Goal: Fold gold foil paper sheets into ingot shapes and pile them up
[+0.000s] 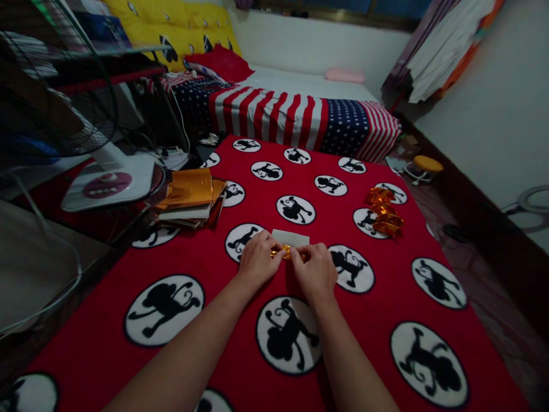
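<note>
Item, one foil-faced sheet (290,237): lies between your hands near the middle of the red cloth (369,315). Its pale backing shows flat along the far side; the near edge is gathered into a narrow gold band. Judged part-worked, since much of the pale face is not yet turned in.

Item, your left hand (259,257): fingers curled, thumb and fingertips closed in a pinch on the left part of the gold band.

Item, your right hand (316,269): likewise pinched on the band's right part, its thumb near the left one.

Item, finished lot, by appearance: a small cluster of shaped gold pieces (386,212), toward the cloth's right side, well apart from your hands. Count uncertain, as they overlap.

Item, unworked lot, by appearance: a stack of flat sheets (191,191), gold and pale, loosely squared at the cloth's left edge. These seem what is left to you, besides the sheet in hand; number cannot be told.
</note>
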### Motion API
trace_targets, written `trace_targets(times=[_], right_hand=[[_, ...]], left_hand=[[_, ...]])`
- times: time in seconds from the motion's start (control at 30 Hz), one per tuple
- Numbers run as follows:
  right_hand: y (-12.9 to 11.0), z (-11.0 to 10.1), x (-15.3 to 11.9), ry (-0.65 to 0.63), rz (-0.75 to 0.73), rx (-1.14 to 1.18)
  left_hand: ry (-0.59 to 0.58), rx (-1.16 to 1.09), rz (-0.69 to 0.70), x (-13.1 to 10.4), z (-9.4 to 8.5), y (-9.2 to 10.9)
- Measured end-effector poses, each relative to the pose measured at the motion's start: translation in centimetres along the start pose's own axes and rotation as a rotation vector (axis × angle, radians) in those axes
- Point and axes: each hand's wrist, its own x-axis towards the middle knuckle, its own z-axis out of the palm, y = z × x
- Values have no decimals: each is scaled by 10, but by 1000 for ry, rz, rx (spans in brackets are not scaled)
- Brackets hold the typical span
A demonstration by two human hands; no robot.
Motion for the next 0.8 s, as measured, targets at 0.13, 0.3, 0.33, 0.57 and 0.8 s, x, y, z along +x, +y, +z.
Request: trace_targets(times=[0.13, 0.3, 0.33, 0.57, 0.8], right_hand=[[-3, 7, -4, 49, -15, -69], [-3, 10, -7, 45, -27, -58], [-2, 9, -8, 42, -29, -50], [0, 10, -10, 31, -22, -36], [0, 9, -11, 18, -15, -17]], left_hand=[[-12, -5, -3, 0, 0, -2], [-14, -22, -3, 0, 1, -3], [-16, -27, -5, 0, 1, -3], [-13, -51, -2, 1, 2, -4], [-15, -37, -18, 1, 0, -2]])
